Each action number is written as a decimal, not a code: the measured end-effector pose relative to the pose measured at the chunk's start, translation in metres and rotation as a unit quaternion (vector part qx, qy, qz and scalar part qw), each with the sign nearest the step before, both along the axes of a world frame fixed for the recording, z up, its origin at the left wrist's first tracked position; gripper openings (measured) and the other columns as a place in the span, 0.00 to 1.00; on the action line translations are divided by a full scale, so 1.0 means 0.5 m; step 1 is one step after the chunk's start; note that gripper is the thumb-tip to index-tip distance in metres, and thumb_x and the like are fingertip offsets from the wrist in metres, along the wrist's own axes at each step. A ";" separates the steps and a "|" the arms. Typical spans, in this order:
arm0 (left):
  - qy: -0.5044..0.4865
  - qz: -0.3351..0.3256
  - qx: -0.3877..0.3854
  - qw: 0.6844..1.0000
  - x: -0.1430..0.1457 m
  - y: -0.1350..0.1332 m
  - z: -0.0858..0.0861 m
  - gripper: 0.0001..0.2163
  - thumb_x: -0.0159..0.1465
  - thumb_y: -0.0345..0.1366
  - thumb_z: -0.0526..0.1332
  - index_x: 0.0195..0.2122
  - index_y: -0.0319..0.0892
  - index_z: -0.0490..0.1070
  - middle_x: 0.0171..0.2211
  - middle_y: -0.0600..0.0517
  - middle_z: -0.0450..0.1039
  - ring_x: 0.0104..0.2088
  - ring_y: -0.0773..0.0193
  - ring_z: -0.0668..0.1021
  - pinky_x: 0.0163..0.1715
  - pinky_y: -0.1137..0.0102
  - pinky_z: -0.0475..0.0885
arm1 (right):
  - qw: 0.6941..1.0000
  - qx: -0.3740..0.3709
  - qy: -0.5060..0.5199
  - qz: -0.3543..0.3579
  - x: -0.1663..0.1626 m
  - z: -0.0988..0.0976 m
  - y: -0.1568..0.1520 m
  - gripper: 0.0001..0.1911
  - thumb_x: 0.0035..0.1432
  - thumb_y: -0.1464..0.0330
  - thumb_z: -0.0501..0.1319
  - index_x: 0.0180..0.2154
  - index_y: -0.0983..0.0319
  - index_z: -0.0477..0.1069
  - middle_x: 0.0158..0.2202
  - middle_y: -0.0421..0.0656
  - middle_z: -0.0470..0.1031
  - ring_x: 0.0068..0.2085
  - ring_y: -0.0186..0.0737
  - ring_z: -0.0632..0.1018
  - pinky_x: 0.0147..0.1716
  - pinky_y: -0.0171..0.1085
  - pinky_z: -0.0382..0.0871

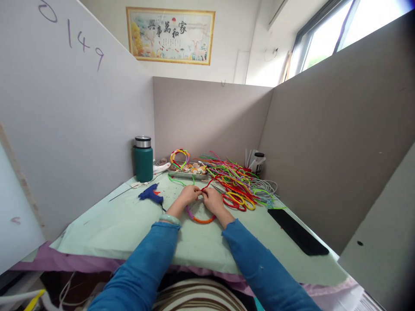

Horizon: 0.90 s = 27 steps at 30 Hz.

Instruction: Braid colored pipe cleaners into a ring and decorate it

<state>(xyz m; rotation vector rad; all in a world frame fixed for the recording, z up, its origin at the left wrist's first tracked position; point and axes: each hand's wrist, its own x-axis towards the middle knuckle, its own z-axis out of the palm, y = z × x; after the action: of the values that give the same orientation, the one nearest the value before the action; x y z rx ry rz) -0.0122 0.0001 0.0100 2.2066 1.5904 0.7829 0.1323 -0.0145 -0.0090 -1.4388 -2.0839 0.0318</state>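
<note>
Orange and purple cord forms the visible lower arc of a ring [203, 221], located on the table [129, 235] directly in front of the person, between the two forearms. The upper part of the ring is hidden by the hands. The left hand [190, 195] and the right hand [213, 201] are partly closed, with fingertips nearly meeting above the ring. Both pinch a red cord [207, 185] that extends toward the pile of coloured cords [231, 170] at the back right. Whether the fingers also grip the ring cannot be determined.

Adjacent items, left side: a blue glue gun [151, 194] lies near the left hand; a green bottle [143, 162] with a metal-and-black cap stands upright behind it. A metal tray [186, 175] of small parts sits beyond the hands, with a multicoloured ring [171, 157] at its rear left.

Adjacent items, right side: scissors [238, 198] with yellow and red handle loops lie just beside the right hand. A flat black slab [298, 232] rests near the right edge, well apart from the hands.
</note>
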 end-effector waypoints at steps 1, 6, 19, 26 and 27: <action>0.000 -0.001 0.000 1.000 0.000 -0.001 0.000 0.14 0.58 0.37 0.55 0.35 0.37 0.78 0.25 0.50 0.75 0.26 0.66 0.71 0.27 0.74 0.62 | 1.000 -0.001 0.001 -0.001 0.000 0.000 0.000 0.14 0.61 0.69 0.50 0.41 0.61 0.73 0.40 0.46 0.75 0.43 0.39 0.72 0.40 0.33 0.60; -0.002 0.005 -0.006 1.000 0.000 -0.005 0.001 0.13 0.57 0.36 0.55 0.33 0.37 0.78 0.24 0.51 0.74 0.25 0.67 0.70 0.26 0.74 0.61 | 1.000 -0.002 -0.004 0.001 -0.001 0.000 -0.002 0.14 0.61 0.68 0.50 0.41 0.61 0.73 0.40 0.46 0.75 0.43 0.40 0.72 0.39 0.34 0.59; -0.008 0.001 -0.015 1.000 0.000 -0.009 0.006 0.13 0.58 0.36 0.54 0.32 0.36 0.78 0.23 0.51 0.74 0.25 0.67 0.70 0.27 0.74 0.62 | 1.000 0.014 -0.027 -0.002 -0.001 -0.004 -0.003 0.13 0.60 0.69 0.52 0.41 0.61 0.73 0.41 0.46 0.75 0.44 0.40 0.71 0.40 0.34 0.59; -0.011 -0.004 -0.016 1.000 -0.002 0.001 0.000 0.14 0.58 0.37 0.55 0.34 0.37 0.78 0.24 0.51 0.75 0.25 0.66 0.71 0.27 0.74 0.62 | 1.000 0.014 -0.022 0.007 -0.001 -0.004 -0.003 0.13 0.60 0.69 0.51 0.41 0.60 0.73 0.41 0.45 0.75 0.45 0.40 0.71 0.41 0.34 0.60; -0.011 -0.005 -0.014 1.000 -0.003 0.002 -0.001 0.14 0.58 0.37 0.55 0.34 0.37 0.78 0.24 0.51 0.75 0.25 0.66 0.71 0.27 0.74 0.62 | 1.000 0.013 -0.023 0.007 -0.001 -0.005 -0.003 0.13 0.60 0.69 0.51 0.42 0.60 0.73 0.41 0.45 0.75 0.45 0.40 0.71 0.41 0.34 0.60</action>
<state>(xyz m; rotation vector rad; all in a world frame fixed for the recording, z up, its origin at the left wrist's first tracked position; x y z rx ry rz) -0.0138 0.0012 0.0094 2.1769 1.5688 0.7758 0.1318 -0.0160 -0.0113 -1.4207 -2.1239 -0.0222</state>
